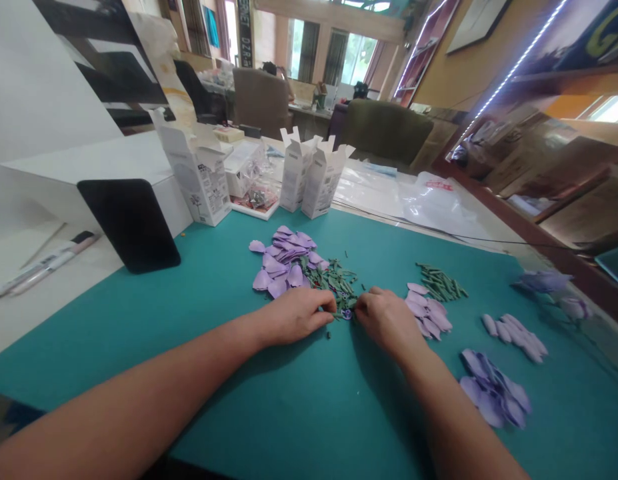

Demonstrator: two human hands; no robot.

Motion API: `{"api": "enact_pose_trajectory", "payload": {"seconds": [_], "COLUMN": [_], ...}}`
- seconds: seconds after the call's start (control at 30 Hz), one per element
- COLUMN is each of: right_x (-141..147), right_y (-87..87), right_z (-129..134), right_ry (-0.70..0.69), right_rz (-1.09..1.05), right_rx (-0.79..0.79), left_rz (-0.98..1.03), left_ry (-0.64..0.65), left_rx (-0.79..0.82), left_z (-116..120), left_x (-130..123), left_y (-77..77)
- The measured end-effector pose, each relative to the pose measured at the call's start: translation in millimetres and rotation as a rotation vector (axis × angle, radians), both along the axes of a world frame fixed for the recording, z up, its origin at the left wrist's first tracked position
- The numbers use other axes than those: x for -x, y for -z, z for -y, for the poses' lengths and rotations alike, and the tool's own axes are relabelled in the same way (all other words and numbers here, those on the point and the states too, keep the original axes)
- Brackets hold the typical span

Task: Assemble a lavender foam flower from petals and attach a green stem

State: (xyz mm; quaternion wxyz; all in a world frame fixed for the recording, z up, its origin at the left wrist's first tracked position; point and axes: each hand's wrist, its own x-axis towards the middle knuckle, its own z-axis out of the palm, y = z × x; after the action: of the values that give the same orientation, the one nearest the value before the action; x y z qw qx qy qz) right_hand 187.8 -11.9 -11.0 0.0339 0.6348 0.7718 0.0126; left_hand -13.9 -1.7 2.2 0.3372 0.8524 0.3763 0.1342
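Note:
My left hand [301, 313] is closed, thumb and index finger pinched at the near edge of a pile of small green pieces [339, 279]. Across from it, my right hand [386, 317] has its fingers bent together at the same pile. What either hand pinches is too small to make out. A little purple-and-white ring [347, 314] lies between the fingertips. Purple petal-shaped pieces [283, 260] are heaped behind my left hand. Paler lilac petals [429, 312] lie just right of my right hand, and short green sticks [441, 283] are piled behind them.
On the green mat [269, 407] at right lie pale rounded pieces [519, 337], darker purple petals [493, 387] and a purple flower [543, 281]. A black tablet [131, 225] leans at left near pens [49, 263]. White boxes [316, 180] stand along the back, beside plastic bags [419, 200].

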Motion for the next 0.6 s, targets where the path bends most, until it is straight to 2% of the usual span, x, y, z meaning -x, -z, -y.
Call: {"api": "enact_pose_trajectory", "payload": {"seconds": [0.2, 0.43, 0.53, 0.6], "right_x": [5, -1, -2, -1], "right_y": [3.2, 8.2, 2.7, -3.2], "right_z": [-2, -3, 0, 5], "right_ry": [0.046, 0.002, 0.045, 0.065], "right_rz": [-0.115, -0.244, -0.382, -0.546], "right_rx": [0.015, -0.073, -0.115, -0.105], "left_rz": [0.128, 0.197, 0.208, 0.214], "left_ry": [-0.059, -0.129, -0.163, -0.183], "left_rx": [0.058, 0.092, 0.086, 0.091], "left_z": [0, -2, -2, -2], "left_x": [-1, -1, -1, -1], "left_y": [-5.1, -4.6, -5.5, -6.2]}}
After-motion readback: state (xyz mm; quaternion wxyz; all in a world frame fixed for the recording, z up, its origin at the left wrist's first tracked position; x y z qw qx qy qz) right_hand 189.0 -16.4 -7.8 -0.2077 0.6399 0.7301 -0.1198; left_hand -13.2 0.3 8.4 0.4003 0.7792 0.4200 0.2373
